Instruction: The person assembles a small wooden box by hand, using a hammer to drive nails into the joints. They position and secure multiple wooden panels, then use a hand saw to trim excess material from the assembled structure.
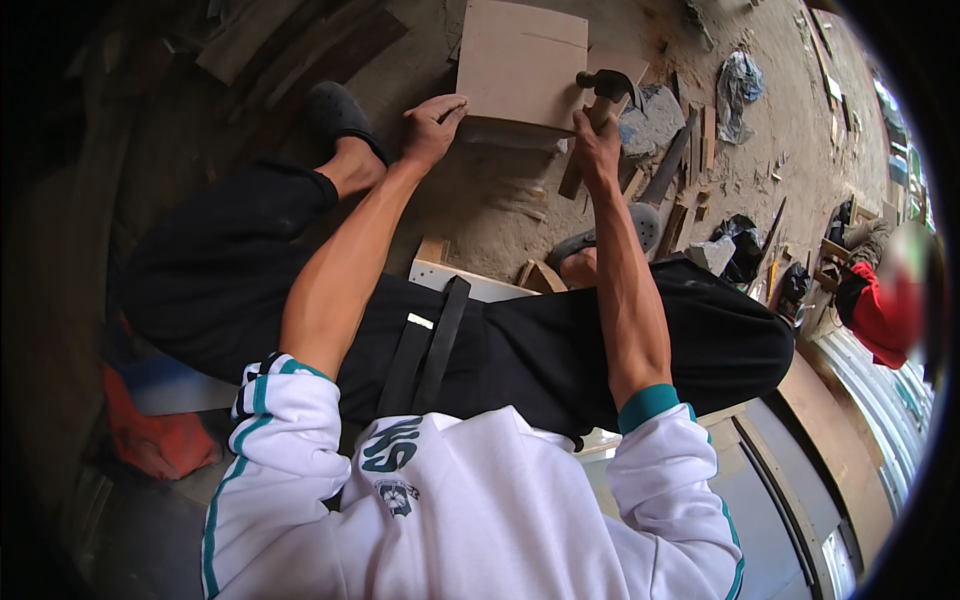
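Note:
Ahead of me stands a square, light-brown wooden box (523, 62) with a flat top panel. At its near left corner, my left hand (436, 130) is closed, its thumb and fingertips pinched against the edge. Whether a small piece such as a nail is also between those fingers cannot be seen. My right hand (597, 148) is wrapped round the wooden handle of a claw hammer (605, 84). The dark hammer head lies at the box's right edge in this view; whether it touches the wood is unclear.
Wood offcuts (700, 135) and a grey stone block (652, 118) lie right of the box on the dirt floor. A crumpled plastic bag (740, 95) is farther right. Planks (300, 45) lie at far left. Another person in red (880, 310) is at the right.

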{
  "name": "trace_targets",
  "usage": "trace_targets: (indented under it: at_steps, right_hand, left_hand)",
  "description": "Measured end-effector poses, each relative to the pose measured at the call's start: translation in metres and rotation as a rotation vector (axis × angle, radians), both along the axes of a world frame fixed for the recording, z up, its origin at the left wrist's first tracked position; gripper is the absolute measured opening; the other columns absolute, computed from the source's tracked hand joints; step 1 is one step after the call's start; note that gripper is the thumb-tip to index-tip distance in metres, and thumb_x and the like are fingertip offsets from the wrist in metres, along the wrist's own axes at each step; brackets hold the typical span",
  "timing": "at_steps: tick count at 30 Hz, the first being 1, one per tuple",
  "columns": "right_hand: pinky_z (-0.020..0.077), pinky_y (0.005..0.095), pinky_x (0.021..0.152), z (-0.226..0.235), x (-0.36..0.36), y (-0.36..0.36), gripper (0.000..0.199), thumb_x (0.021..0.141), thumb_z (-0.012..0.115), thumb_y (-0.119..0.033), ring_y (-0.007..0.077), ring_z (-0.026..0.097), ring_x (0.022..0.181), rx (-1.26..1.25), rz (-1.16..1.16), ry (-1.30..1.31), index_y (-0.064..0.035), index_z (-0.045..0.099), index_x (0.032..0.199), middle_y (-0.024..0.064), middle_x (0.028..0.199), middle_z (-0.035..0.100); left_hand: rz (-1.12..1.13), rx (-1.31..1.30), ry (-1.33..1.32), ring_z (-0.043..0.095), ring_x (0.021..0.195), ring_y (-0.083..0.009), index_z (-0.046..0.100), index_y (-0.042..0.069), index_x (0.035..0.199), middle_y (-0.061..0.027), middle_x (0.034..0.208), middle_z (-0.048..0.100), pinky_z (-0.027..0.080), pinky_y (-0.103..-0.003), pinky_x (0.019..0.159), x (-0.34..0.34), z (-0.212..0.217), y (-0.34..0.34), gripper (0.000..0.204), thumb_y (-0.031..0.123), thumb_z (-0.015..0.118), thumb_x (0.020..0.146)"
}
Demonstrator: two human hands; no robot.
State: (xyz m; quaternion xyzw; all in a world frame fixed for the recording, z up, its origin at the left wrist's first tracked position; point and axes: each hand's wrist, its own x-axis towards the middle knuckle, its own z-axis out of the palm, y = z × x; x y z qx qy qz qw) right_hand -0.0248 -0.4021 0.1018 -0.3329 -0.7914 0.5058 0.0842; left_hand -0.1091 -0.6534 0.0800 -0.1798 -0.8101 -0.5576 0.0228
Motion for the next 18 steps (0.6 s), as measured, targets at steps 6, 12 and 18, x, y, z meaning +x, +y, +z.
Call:
trace_targets:
  at_steps: [6,12,18]
  right_hand:
    - [0.0442,0.0312,0.091,0.001,-0.003,0.019,0.048,0.089,0.068,-0.029,0.0197,0.06,0.101,-0.06,0.061,-0.001,0.0044,0.056,0.12,0.0142,0.109,0.064]
    - [0.045,0.03,0.088,-0.006,-0.008,0.027,0.047,0.089,0.068,-0.028,0.0177,0.059,0.097,-0.113,0.03,0.066,0.0054,0.057,0.119,0.0116,0.106,0.064]
    - [0.0451,0.0297,0.081,0.004,-0.015,0.036,0.043,0.088,0.068,-0.032,0.0151,0.058,0.088,-0.054,0.091,0.028,0.0022,0.059,0.113,0.007,0.095,0.063]
  left_hand:
    - [-0.034,0.002,-0.083,0.071,0.089,-0.0203,0.072,0.0,0.096,-0.0136,0.096,0.073,0.055,-0.03,0.08,0.001,0.005,0.009,0.016,0.011,0.071,0.085]
    - [-0.065,-0.011,-0.066,0.071,0.089,-0.0186,0.072,0.0,0.095,-0.0122,0.095,0.073,0.054,-0.029,0.08,0.0,0.005,0.014,0.016,0.012,0.071,0.085]
    - [-0.13,-0.013,-0.149,0.069,0.088,-0.014,0.073,0.001,0.098,-0.0088,0.095,0.074,0.054,-0.027,0.081,-0.004,0.002,0.02,0.017,0.013,0.071,0.086]
